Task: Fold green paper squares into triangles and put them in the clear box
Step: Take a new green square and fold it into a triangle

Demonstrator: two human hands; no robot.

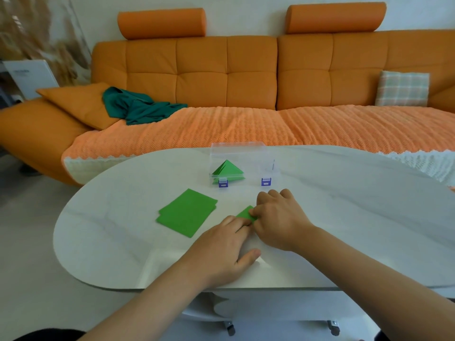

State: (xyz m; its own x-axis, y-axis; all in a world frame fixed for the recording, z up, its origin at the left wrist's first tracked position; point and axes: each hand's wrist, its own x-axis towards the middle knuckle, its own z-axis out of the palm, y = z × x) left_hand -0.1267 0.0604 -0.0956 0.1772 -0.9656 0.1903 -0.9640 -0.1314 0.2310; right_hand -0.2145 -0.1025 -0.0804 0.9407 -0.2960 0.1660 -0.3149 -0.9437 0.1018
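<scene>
We hold small green paper piece (pixel 246 213) on white bench (pixel 344 217), nearer us than clear plastic box (pixel 251 156) — left hand (pixel 221 244) presses it flat-fingered, right hand (pixel 278 217) pinches its edge; green square stack (pixel 186 212) near-left of box.

Box (pixel 237 146) stood at far middle of bench (pixel 344 217), folded triangles (pixel 227 169) in its left part. Stack of paper squares (pixel 187 212) lay before the box, to the left. Right of the stack: folded piece (pixel 245 214), left hand (pixel 221 247) pressing its near end, right hand (pixel 278 217) gripping its right side. Sofa (pixel 221 77) stood behind bench, cloth (pixel 138 107) on its left, cushion (pixel 402 88) on its right.
</scene>
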